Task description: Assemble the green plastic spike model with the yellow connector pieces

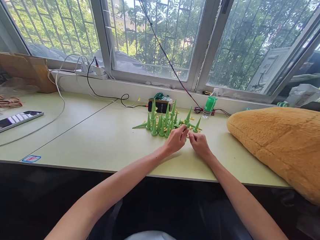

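Observation:
Several green cone-shaped spikes (162,128) with small yellow parts stand close together on the table, most of them upright; one at the left end lies on its side. My left hand (176,139) is at the right front of this group, its fingers pinched together. Close beside it, my right hand (201,144) is closed, with thumb and forefinger near the left fingertips. Bits of green and yellow show between the two hands, but the fingers hide most of what they hold. Another green spike (197,125) stands just behind my right hand.
Behind the spikes sits a small dark box (161,106). A green-labelled bottle (210,104) stands near the window sill. A brown plush cushion (285,148) covers the right side. At left lie a phone (12,122), a white cable (59,114) and a cardboard box (43,75).

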The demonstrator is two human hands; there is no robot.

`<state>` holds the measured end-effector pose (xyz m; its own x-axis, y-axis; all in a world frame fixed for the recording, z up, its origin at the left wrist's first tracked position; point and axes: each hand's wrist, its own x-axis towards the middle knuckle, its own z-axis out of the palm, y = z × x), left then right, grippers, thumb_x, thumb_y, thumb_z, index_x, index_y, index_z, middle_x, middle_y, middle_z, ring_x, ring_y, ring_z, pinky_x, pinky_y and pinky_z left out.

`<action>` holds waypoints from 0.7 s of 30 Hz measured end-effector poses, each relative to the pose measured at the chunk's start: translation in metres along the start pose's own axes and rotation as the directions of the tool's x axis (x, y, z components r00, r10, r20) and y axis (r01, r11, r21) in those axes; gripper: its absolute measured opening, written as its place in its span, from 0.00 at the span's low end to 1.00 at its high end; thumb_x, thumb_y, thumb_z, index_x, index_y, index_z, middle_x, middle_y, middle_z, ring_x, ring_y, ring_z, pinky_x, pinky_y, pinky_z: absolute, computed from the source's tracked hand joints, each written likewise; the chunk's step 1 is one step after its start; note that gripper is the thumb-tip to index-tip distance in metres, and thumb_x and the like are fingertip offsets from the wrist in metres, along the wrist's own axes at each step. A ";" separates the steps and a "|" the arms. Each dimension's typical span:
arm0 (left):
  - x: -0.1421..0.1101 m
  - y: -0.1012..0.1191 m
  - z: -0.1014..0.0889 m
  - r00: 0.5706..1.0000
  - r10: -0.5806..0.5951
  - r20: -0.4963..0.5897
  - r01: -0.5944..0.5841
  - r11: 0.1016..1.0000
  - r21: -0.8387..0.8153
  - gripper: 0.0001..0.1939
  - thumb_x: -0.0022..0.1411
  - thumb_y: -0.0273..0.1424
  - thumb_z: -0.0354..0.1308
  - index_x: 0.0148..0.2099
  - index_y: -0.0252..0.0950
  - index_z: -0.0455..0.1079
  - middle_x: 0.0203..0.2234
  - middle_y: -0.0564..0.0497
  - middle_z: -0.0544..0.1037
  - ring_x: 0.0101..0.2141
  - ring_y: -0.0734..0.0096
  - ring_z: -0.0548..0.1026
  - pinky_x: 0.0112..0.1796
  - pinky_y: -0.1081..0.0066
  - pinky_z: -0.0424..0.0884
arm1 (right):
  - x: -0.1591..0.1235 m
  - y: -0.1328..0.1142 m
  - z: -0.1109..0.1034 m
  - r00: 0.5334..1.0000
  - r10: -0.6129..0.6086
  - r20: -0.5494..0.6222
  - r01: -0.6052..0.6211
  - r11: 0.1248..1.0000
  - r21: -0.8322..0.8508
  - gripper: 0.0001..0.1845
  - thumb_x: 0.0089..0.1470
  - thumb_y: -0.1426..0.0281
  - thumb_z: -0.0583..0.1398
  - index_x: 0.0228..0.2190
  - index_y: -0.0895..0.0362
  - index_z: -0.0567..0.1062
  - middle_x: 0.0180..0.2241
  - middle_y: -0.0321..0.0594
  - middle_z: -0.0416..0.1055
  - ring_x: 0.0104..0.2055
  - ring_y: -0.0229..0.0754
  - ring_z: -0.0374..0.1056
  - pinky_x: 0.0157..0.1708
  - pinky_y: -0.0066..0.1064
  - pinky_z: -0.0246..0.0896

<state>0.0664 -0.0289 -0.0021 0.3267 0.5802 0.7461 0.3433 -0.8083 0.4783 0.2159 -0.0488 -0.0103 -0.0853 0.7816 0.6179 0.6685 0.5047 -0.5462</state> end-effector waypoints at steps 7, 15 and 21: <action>-0.001 -0.001 -0.001 0.995 0.068 0.070 -0.072 0.996 0.044 0.12 0.69 0.35 0.44 0.34 0.38 0.60 0.21 0.53 0.69 0.20 0.75 0.64 0.26 0.74 0.59 | 0.001 0.004 0.003 1.000 0.008 0.018 -0.008 1.000 -0.021 0.26 0.59 0.57 0.47 0.14 0.55 0.52 0.14 0.32 0.47 0.19 0.34 0.45 0.21 0.30 0.41; 0.005 0.000 0.003 0.983 -0.170 -0.069 0.160 0.979 -0.122 0.15 0.68 0.37 0.47 0.29 0.37 0.57 0.19 0.56 0.68 0.18 0.79 0.62 0.22 0.75 0.57 | -0.001 -0.003 0.000 0.999 0.054 0.002 -0.054 0.985 0.166 0.21 0.60 0.52 0.52 0.28 0.56 0.67 0.22 0.36 0.66 0.20 0.35 0.57 0.22 0.28 0.51; 0.005 -0.004 0.003 0.952 -0.281 -0.122 0.257 0.949 -0.185 0.15 0.67 0.40 0.47 0.30 0.37 0.59 0.19 0.55 0.68 0.19 0.78 0.64 0.23 0.76 0.59 | -0.003 -0.003 0.002 0.998 0.026 0.059 -0.041 0.964 0.264 0.19 0.59 0.53 0.55 0.34 0.57 0.70 0.27 0.38 0.69 0.22 0.36 0.62 0.22 0.28 0.54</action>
<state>0.0691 -0.0229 -0.0014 0.1070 0.7675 0.6320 0.2469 -0.6363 0.7309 0.2133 -0.0521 -0.0118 -0.1113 0.8150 0.5687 0.4527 0.5510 -0.7010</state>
